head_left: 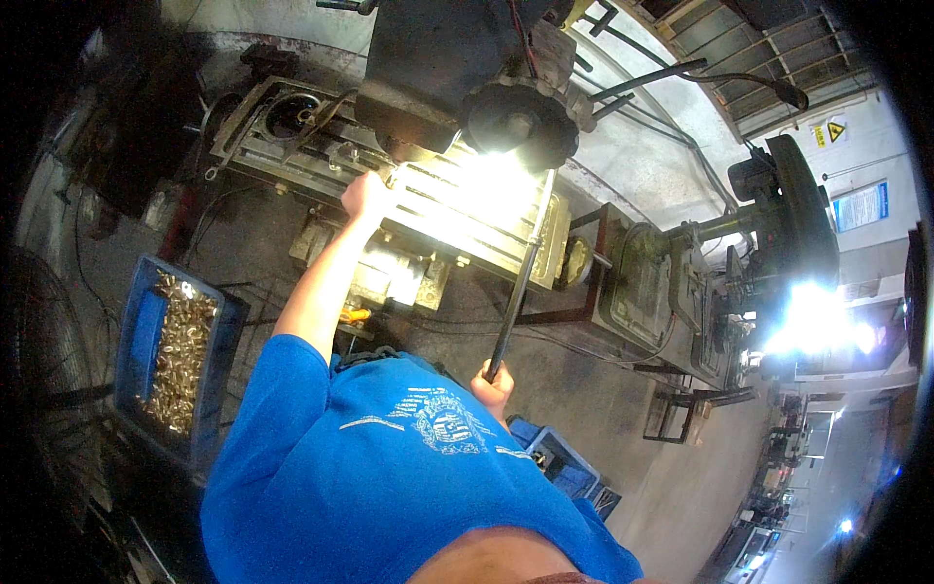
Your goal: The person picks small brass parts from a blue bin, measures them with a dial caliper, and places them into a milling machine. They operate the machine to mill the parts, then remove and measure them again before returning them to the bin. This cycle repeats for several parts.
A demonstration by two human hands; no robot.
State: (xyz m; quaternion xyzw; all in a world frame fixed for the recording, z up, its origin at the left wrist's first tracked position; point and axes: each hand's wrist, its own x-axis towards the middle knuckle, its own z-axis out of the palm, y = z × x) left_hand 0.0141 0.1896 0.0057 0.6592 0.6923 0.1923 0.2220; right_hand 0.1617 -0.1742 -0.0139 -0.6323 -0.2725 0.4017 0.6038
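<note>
My right hand [493,386] is wrapped round the black grip of a long lever [516,302], close in front of my body. The lever slants up and away to the machine head [423,63] overhead. My left arm reaches forward, and my left hand [365,199] is closed at the near side of the slotted machine table [457,239], below the head. What the left fingers hold, if anything, is hidden. Lamp glare washes out the table's middle, and a dark round part [520,125] hangs just above it.
At the left stands a blue crate [226,336] with many small brass-coloured metal parts [180,360]. Another blue bin [555,453] sits beside my right side. Right of the table are a rusty metal frame [600,255] and a second machine [798,214]. Cables trail across the floor.
</note>
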